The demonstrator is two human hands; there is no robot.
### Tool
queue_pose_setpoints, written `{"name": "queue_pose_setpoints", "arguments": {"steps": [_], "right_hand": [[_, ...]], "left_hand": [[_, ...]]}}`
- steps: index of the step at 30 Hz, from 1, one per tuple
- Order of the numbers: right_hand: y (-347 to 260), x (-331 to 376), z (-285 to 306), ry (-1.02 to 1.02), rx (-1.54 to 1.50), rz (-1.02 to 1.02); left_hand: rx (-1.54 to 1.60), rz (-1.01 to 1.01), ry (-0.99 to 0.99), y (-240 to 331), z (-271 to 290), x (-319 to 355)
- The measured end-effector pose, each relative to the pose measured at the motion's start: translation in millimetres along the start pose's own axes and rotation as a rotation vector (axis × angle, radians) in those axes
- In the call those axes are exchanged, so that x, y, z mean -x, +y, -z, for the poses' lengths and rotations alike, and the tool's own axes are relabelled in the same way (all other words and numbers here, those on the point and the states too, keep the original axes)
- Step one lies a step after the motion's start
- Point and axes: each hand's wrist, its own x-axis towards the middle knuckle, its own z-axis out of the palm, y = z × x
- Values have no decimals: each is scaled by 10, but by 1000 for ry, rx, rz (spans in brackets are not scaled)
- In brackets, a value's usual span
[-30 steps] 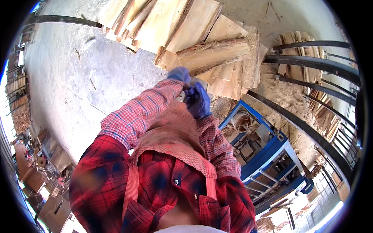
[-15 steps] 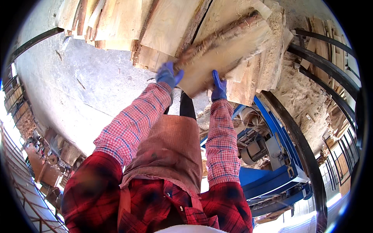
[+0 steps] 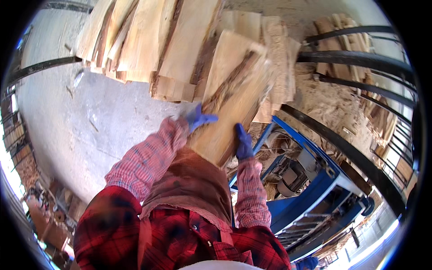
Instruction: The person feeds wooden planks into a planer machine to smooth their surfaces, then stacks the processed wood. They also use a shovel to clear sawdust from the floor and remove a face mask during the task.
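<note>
A rough-sawn wooden board [image 3: 236, 117] with bark along its edges slants from near my apron up toward the stacked boards. My left hand [image 3: 200, 119], in a blue glove, grips its left edge near the close end, with the thumb over the top face. On the opposite edge, my gloved right hand [image 3: 244, 143] clasps the same board, thumb also on top. The far end overlaps the stack; whether it rests there I cannot tell. Both hands are slightly blurred.
Pale stacked boards [image 3: 186, 45] lie in a row at the far side. A blue machine [image 3: 310, 189] with a motor stands close on my right. Black metal bars [image 3: 355, 63] curve along the right, over sawdust [image 3: 333, 108]. Grey concrete floor [image 3: 94, 121] spreads to the left.
The board has come nearer to my body and turned to point more straight away from me. Both hands have moved toward me with it, and the view has shifted.
</note>
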Motion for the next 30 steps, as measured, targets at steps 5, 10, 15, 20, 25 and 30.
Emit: {"name": "queue_pose_setpoints", "arguments": {"steps": [5, 10, 15, 20, 25, 30], "right_hand": [[196, 1324, 220, 0, -12, 98], [371, 2595, 407, 56, 53, 285], [698, 4152, 898, 121, -8, 617], [1147, 5187, 1708, 502, -38, 837], [1369, 5908, 2756, 908, -35, 1189], [1151, 6717, 3766, 1031, -469, 1327]], "left_hand": [[-66, 139, -66, -327, -500, 1116], [123, 96, -346, -1280, -569, 1662], [153, 164, -633, -1500, -1498, 3049], [-130, -49, -888, -1987, -2416, 3207], [-245, -112, -1334, -2590, -3883, 2977], [-799, -333, -1365, -2640, -5896, 4008]]}}
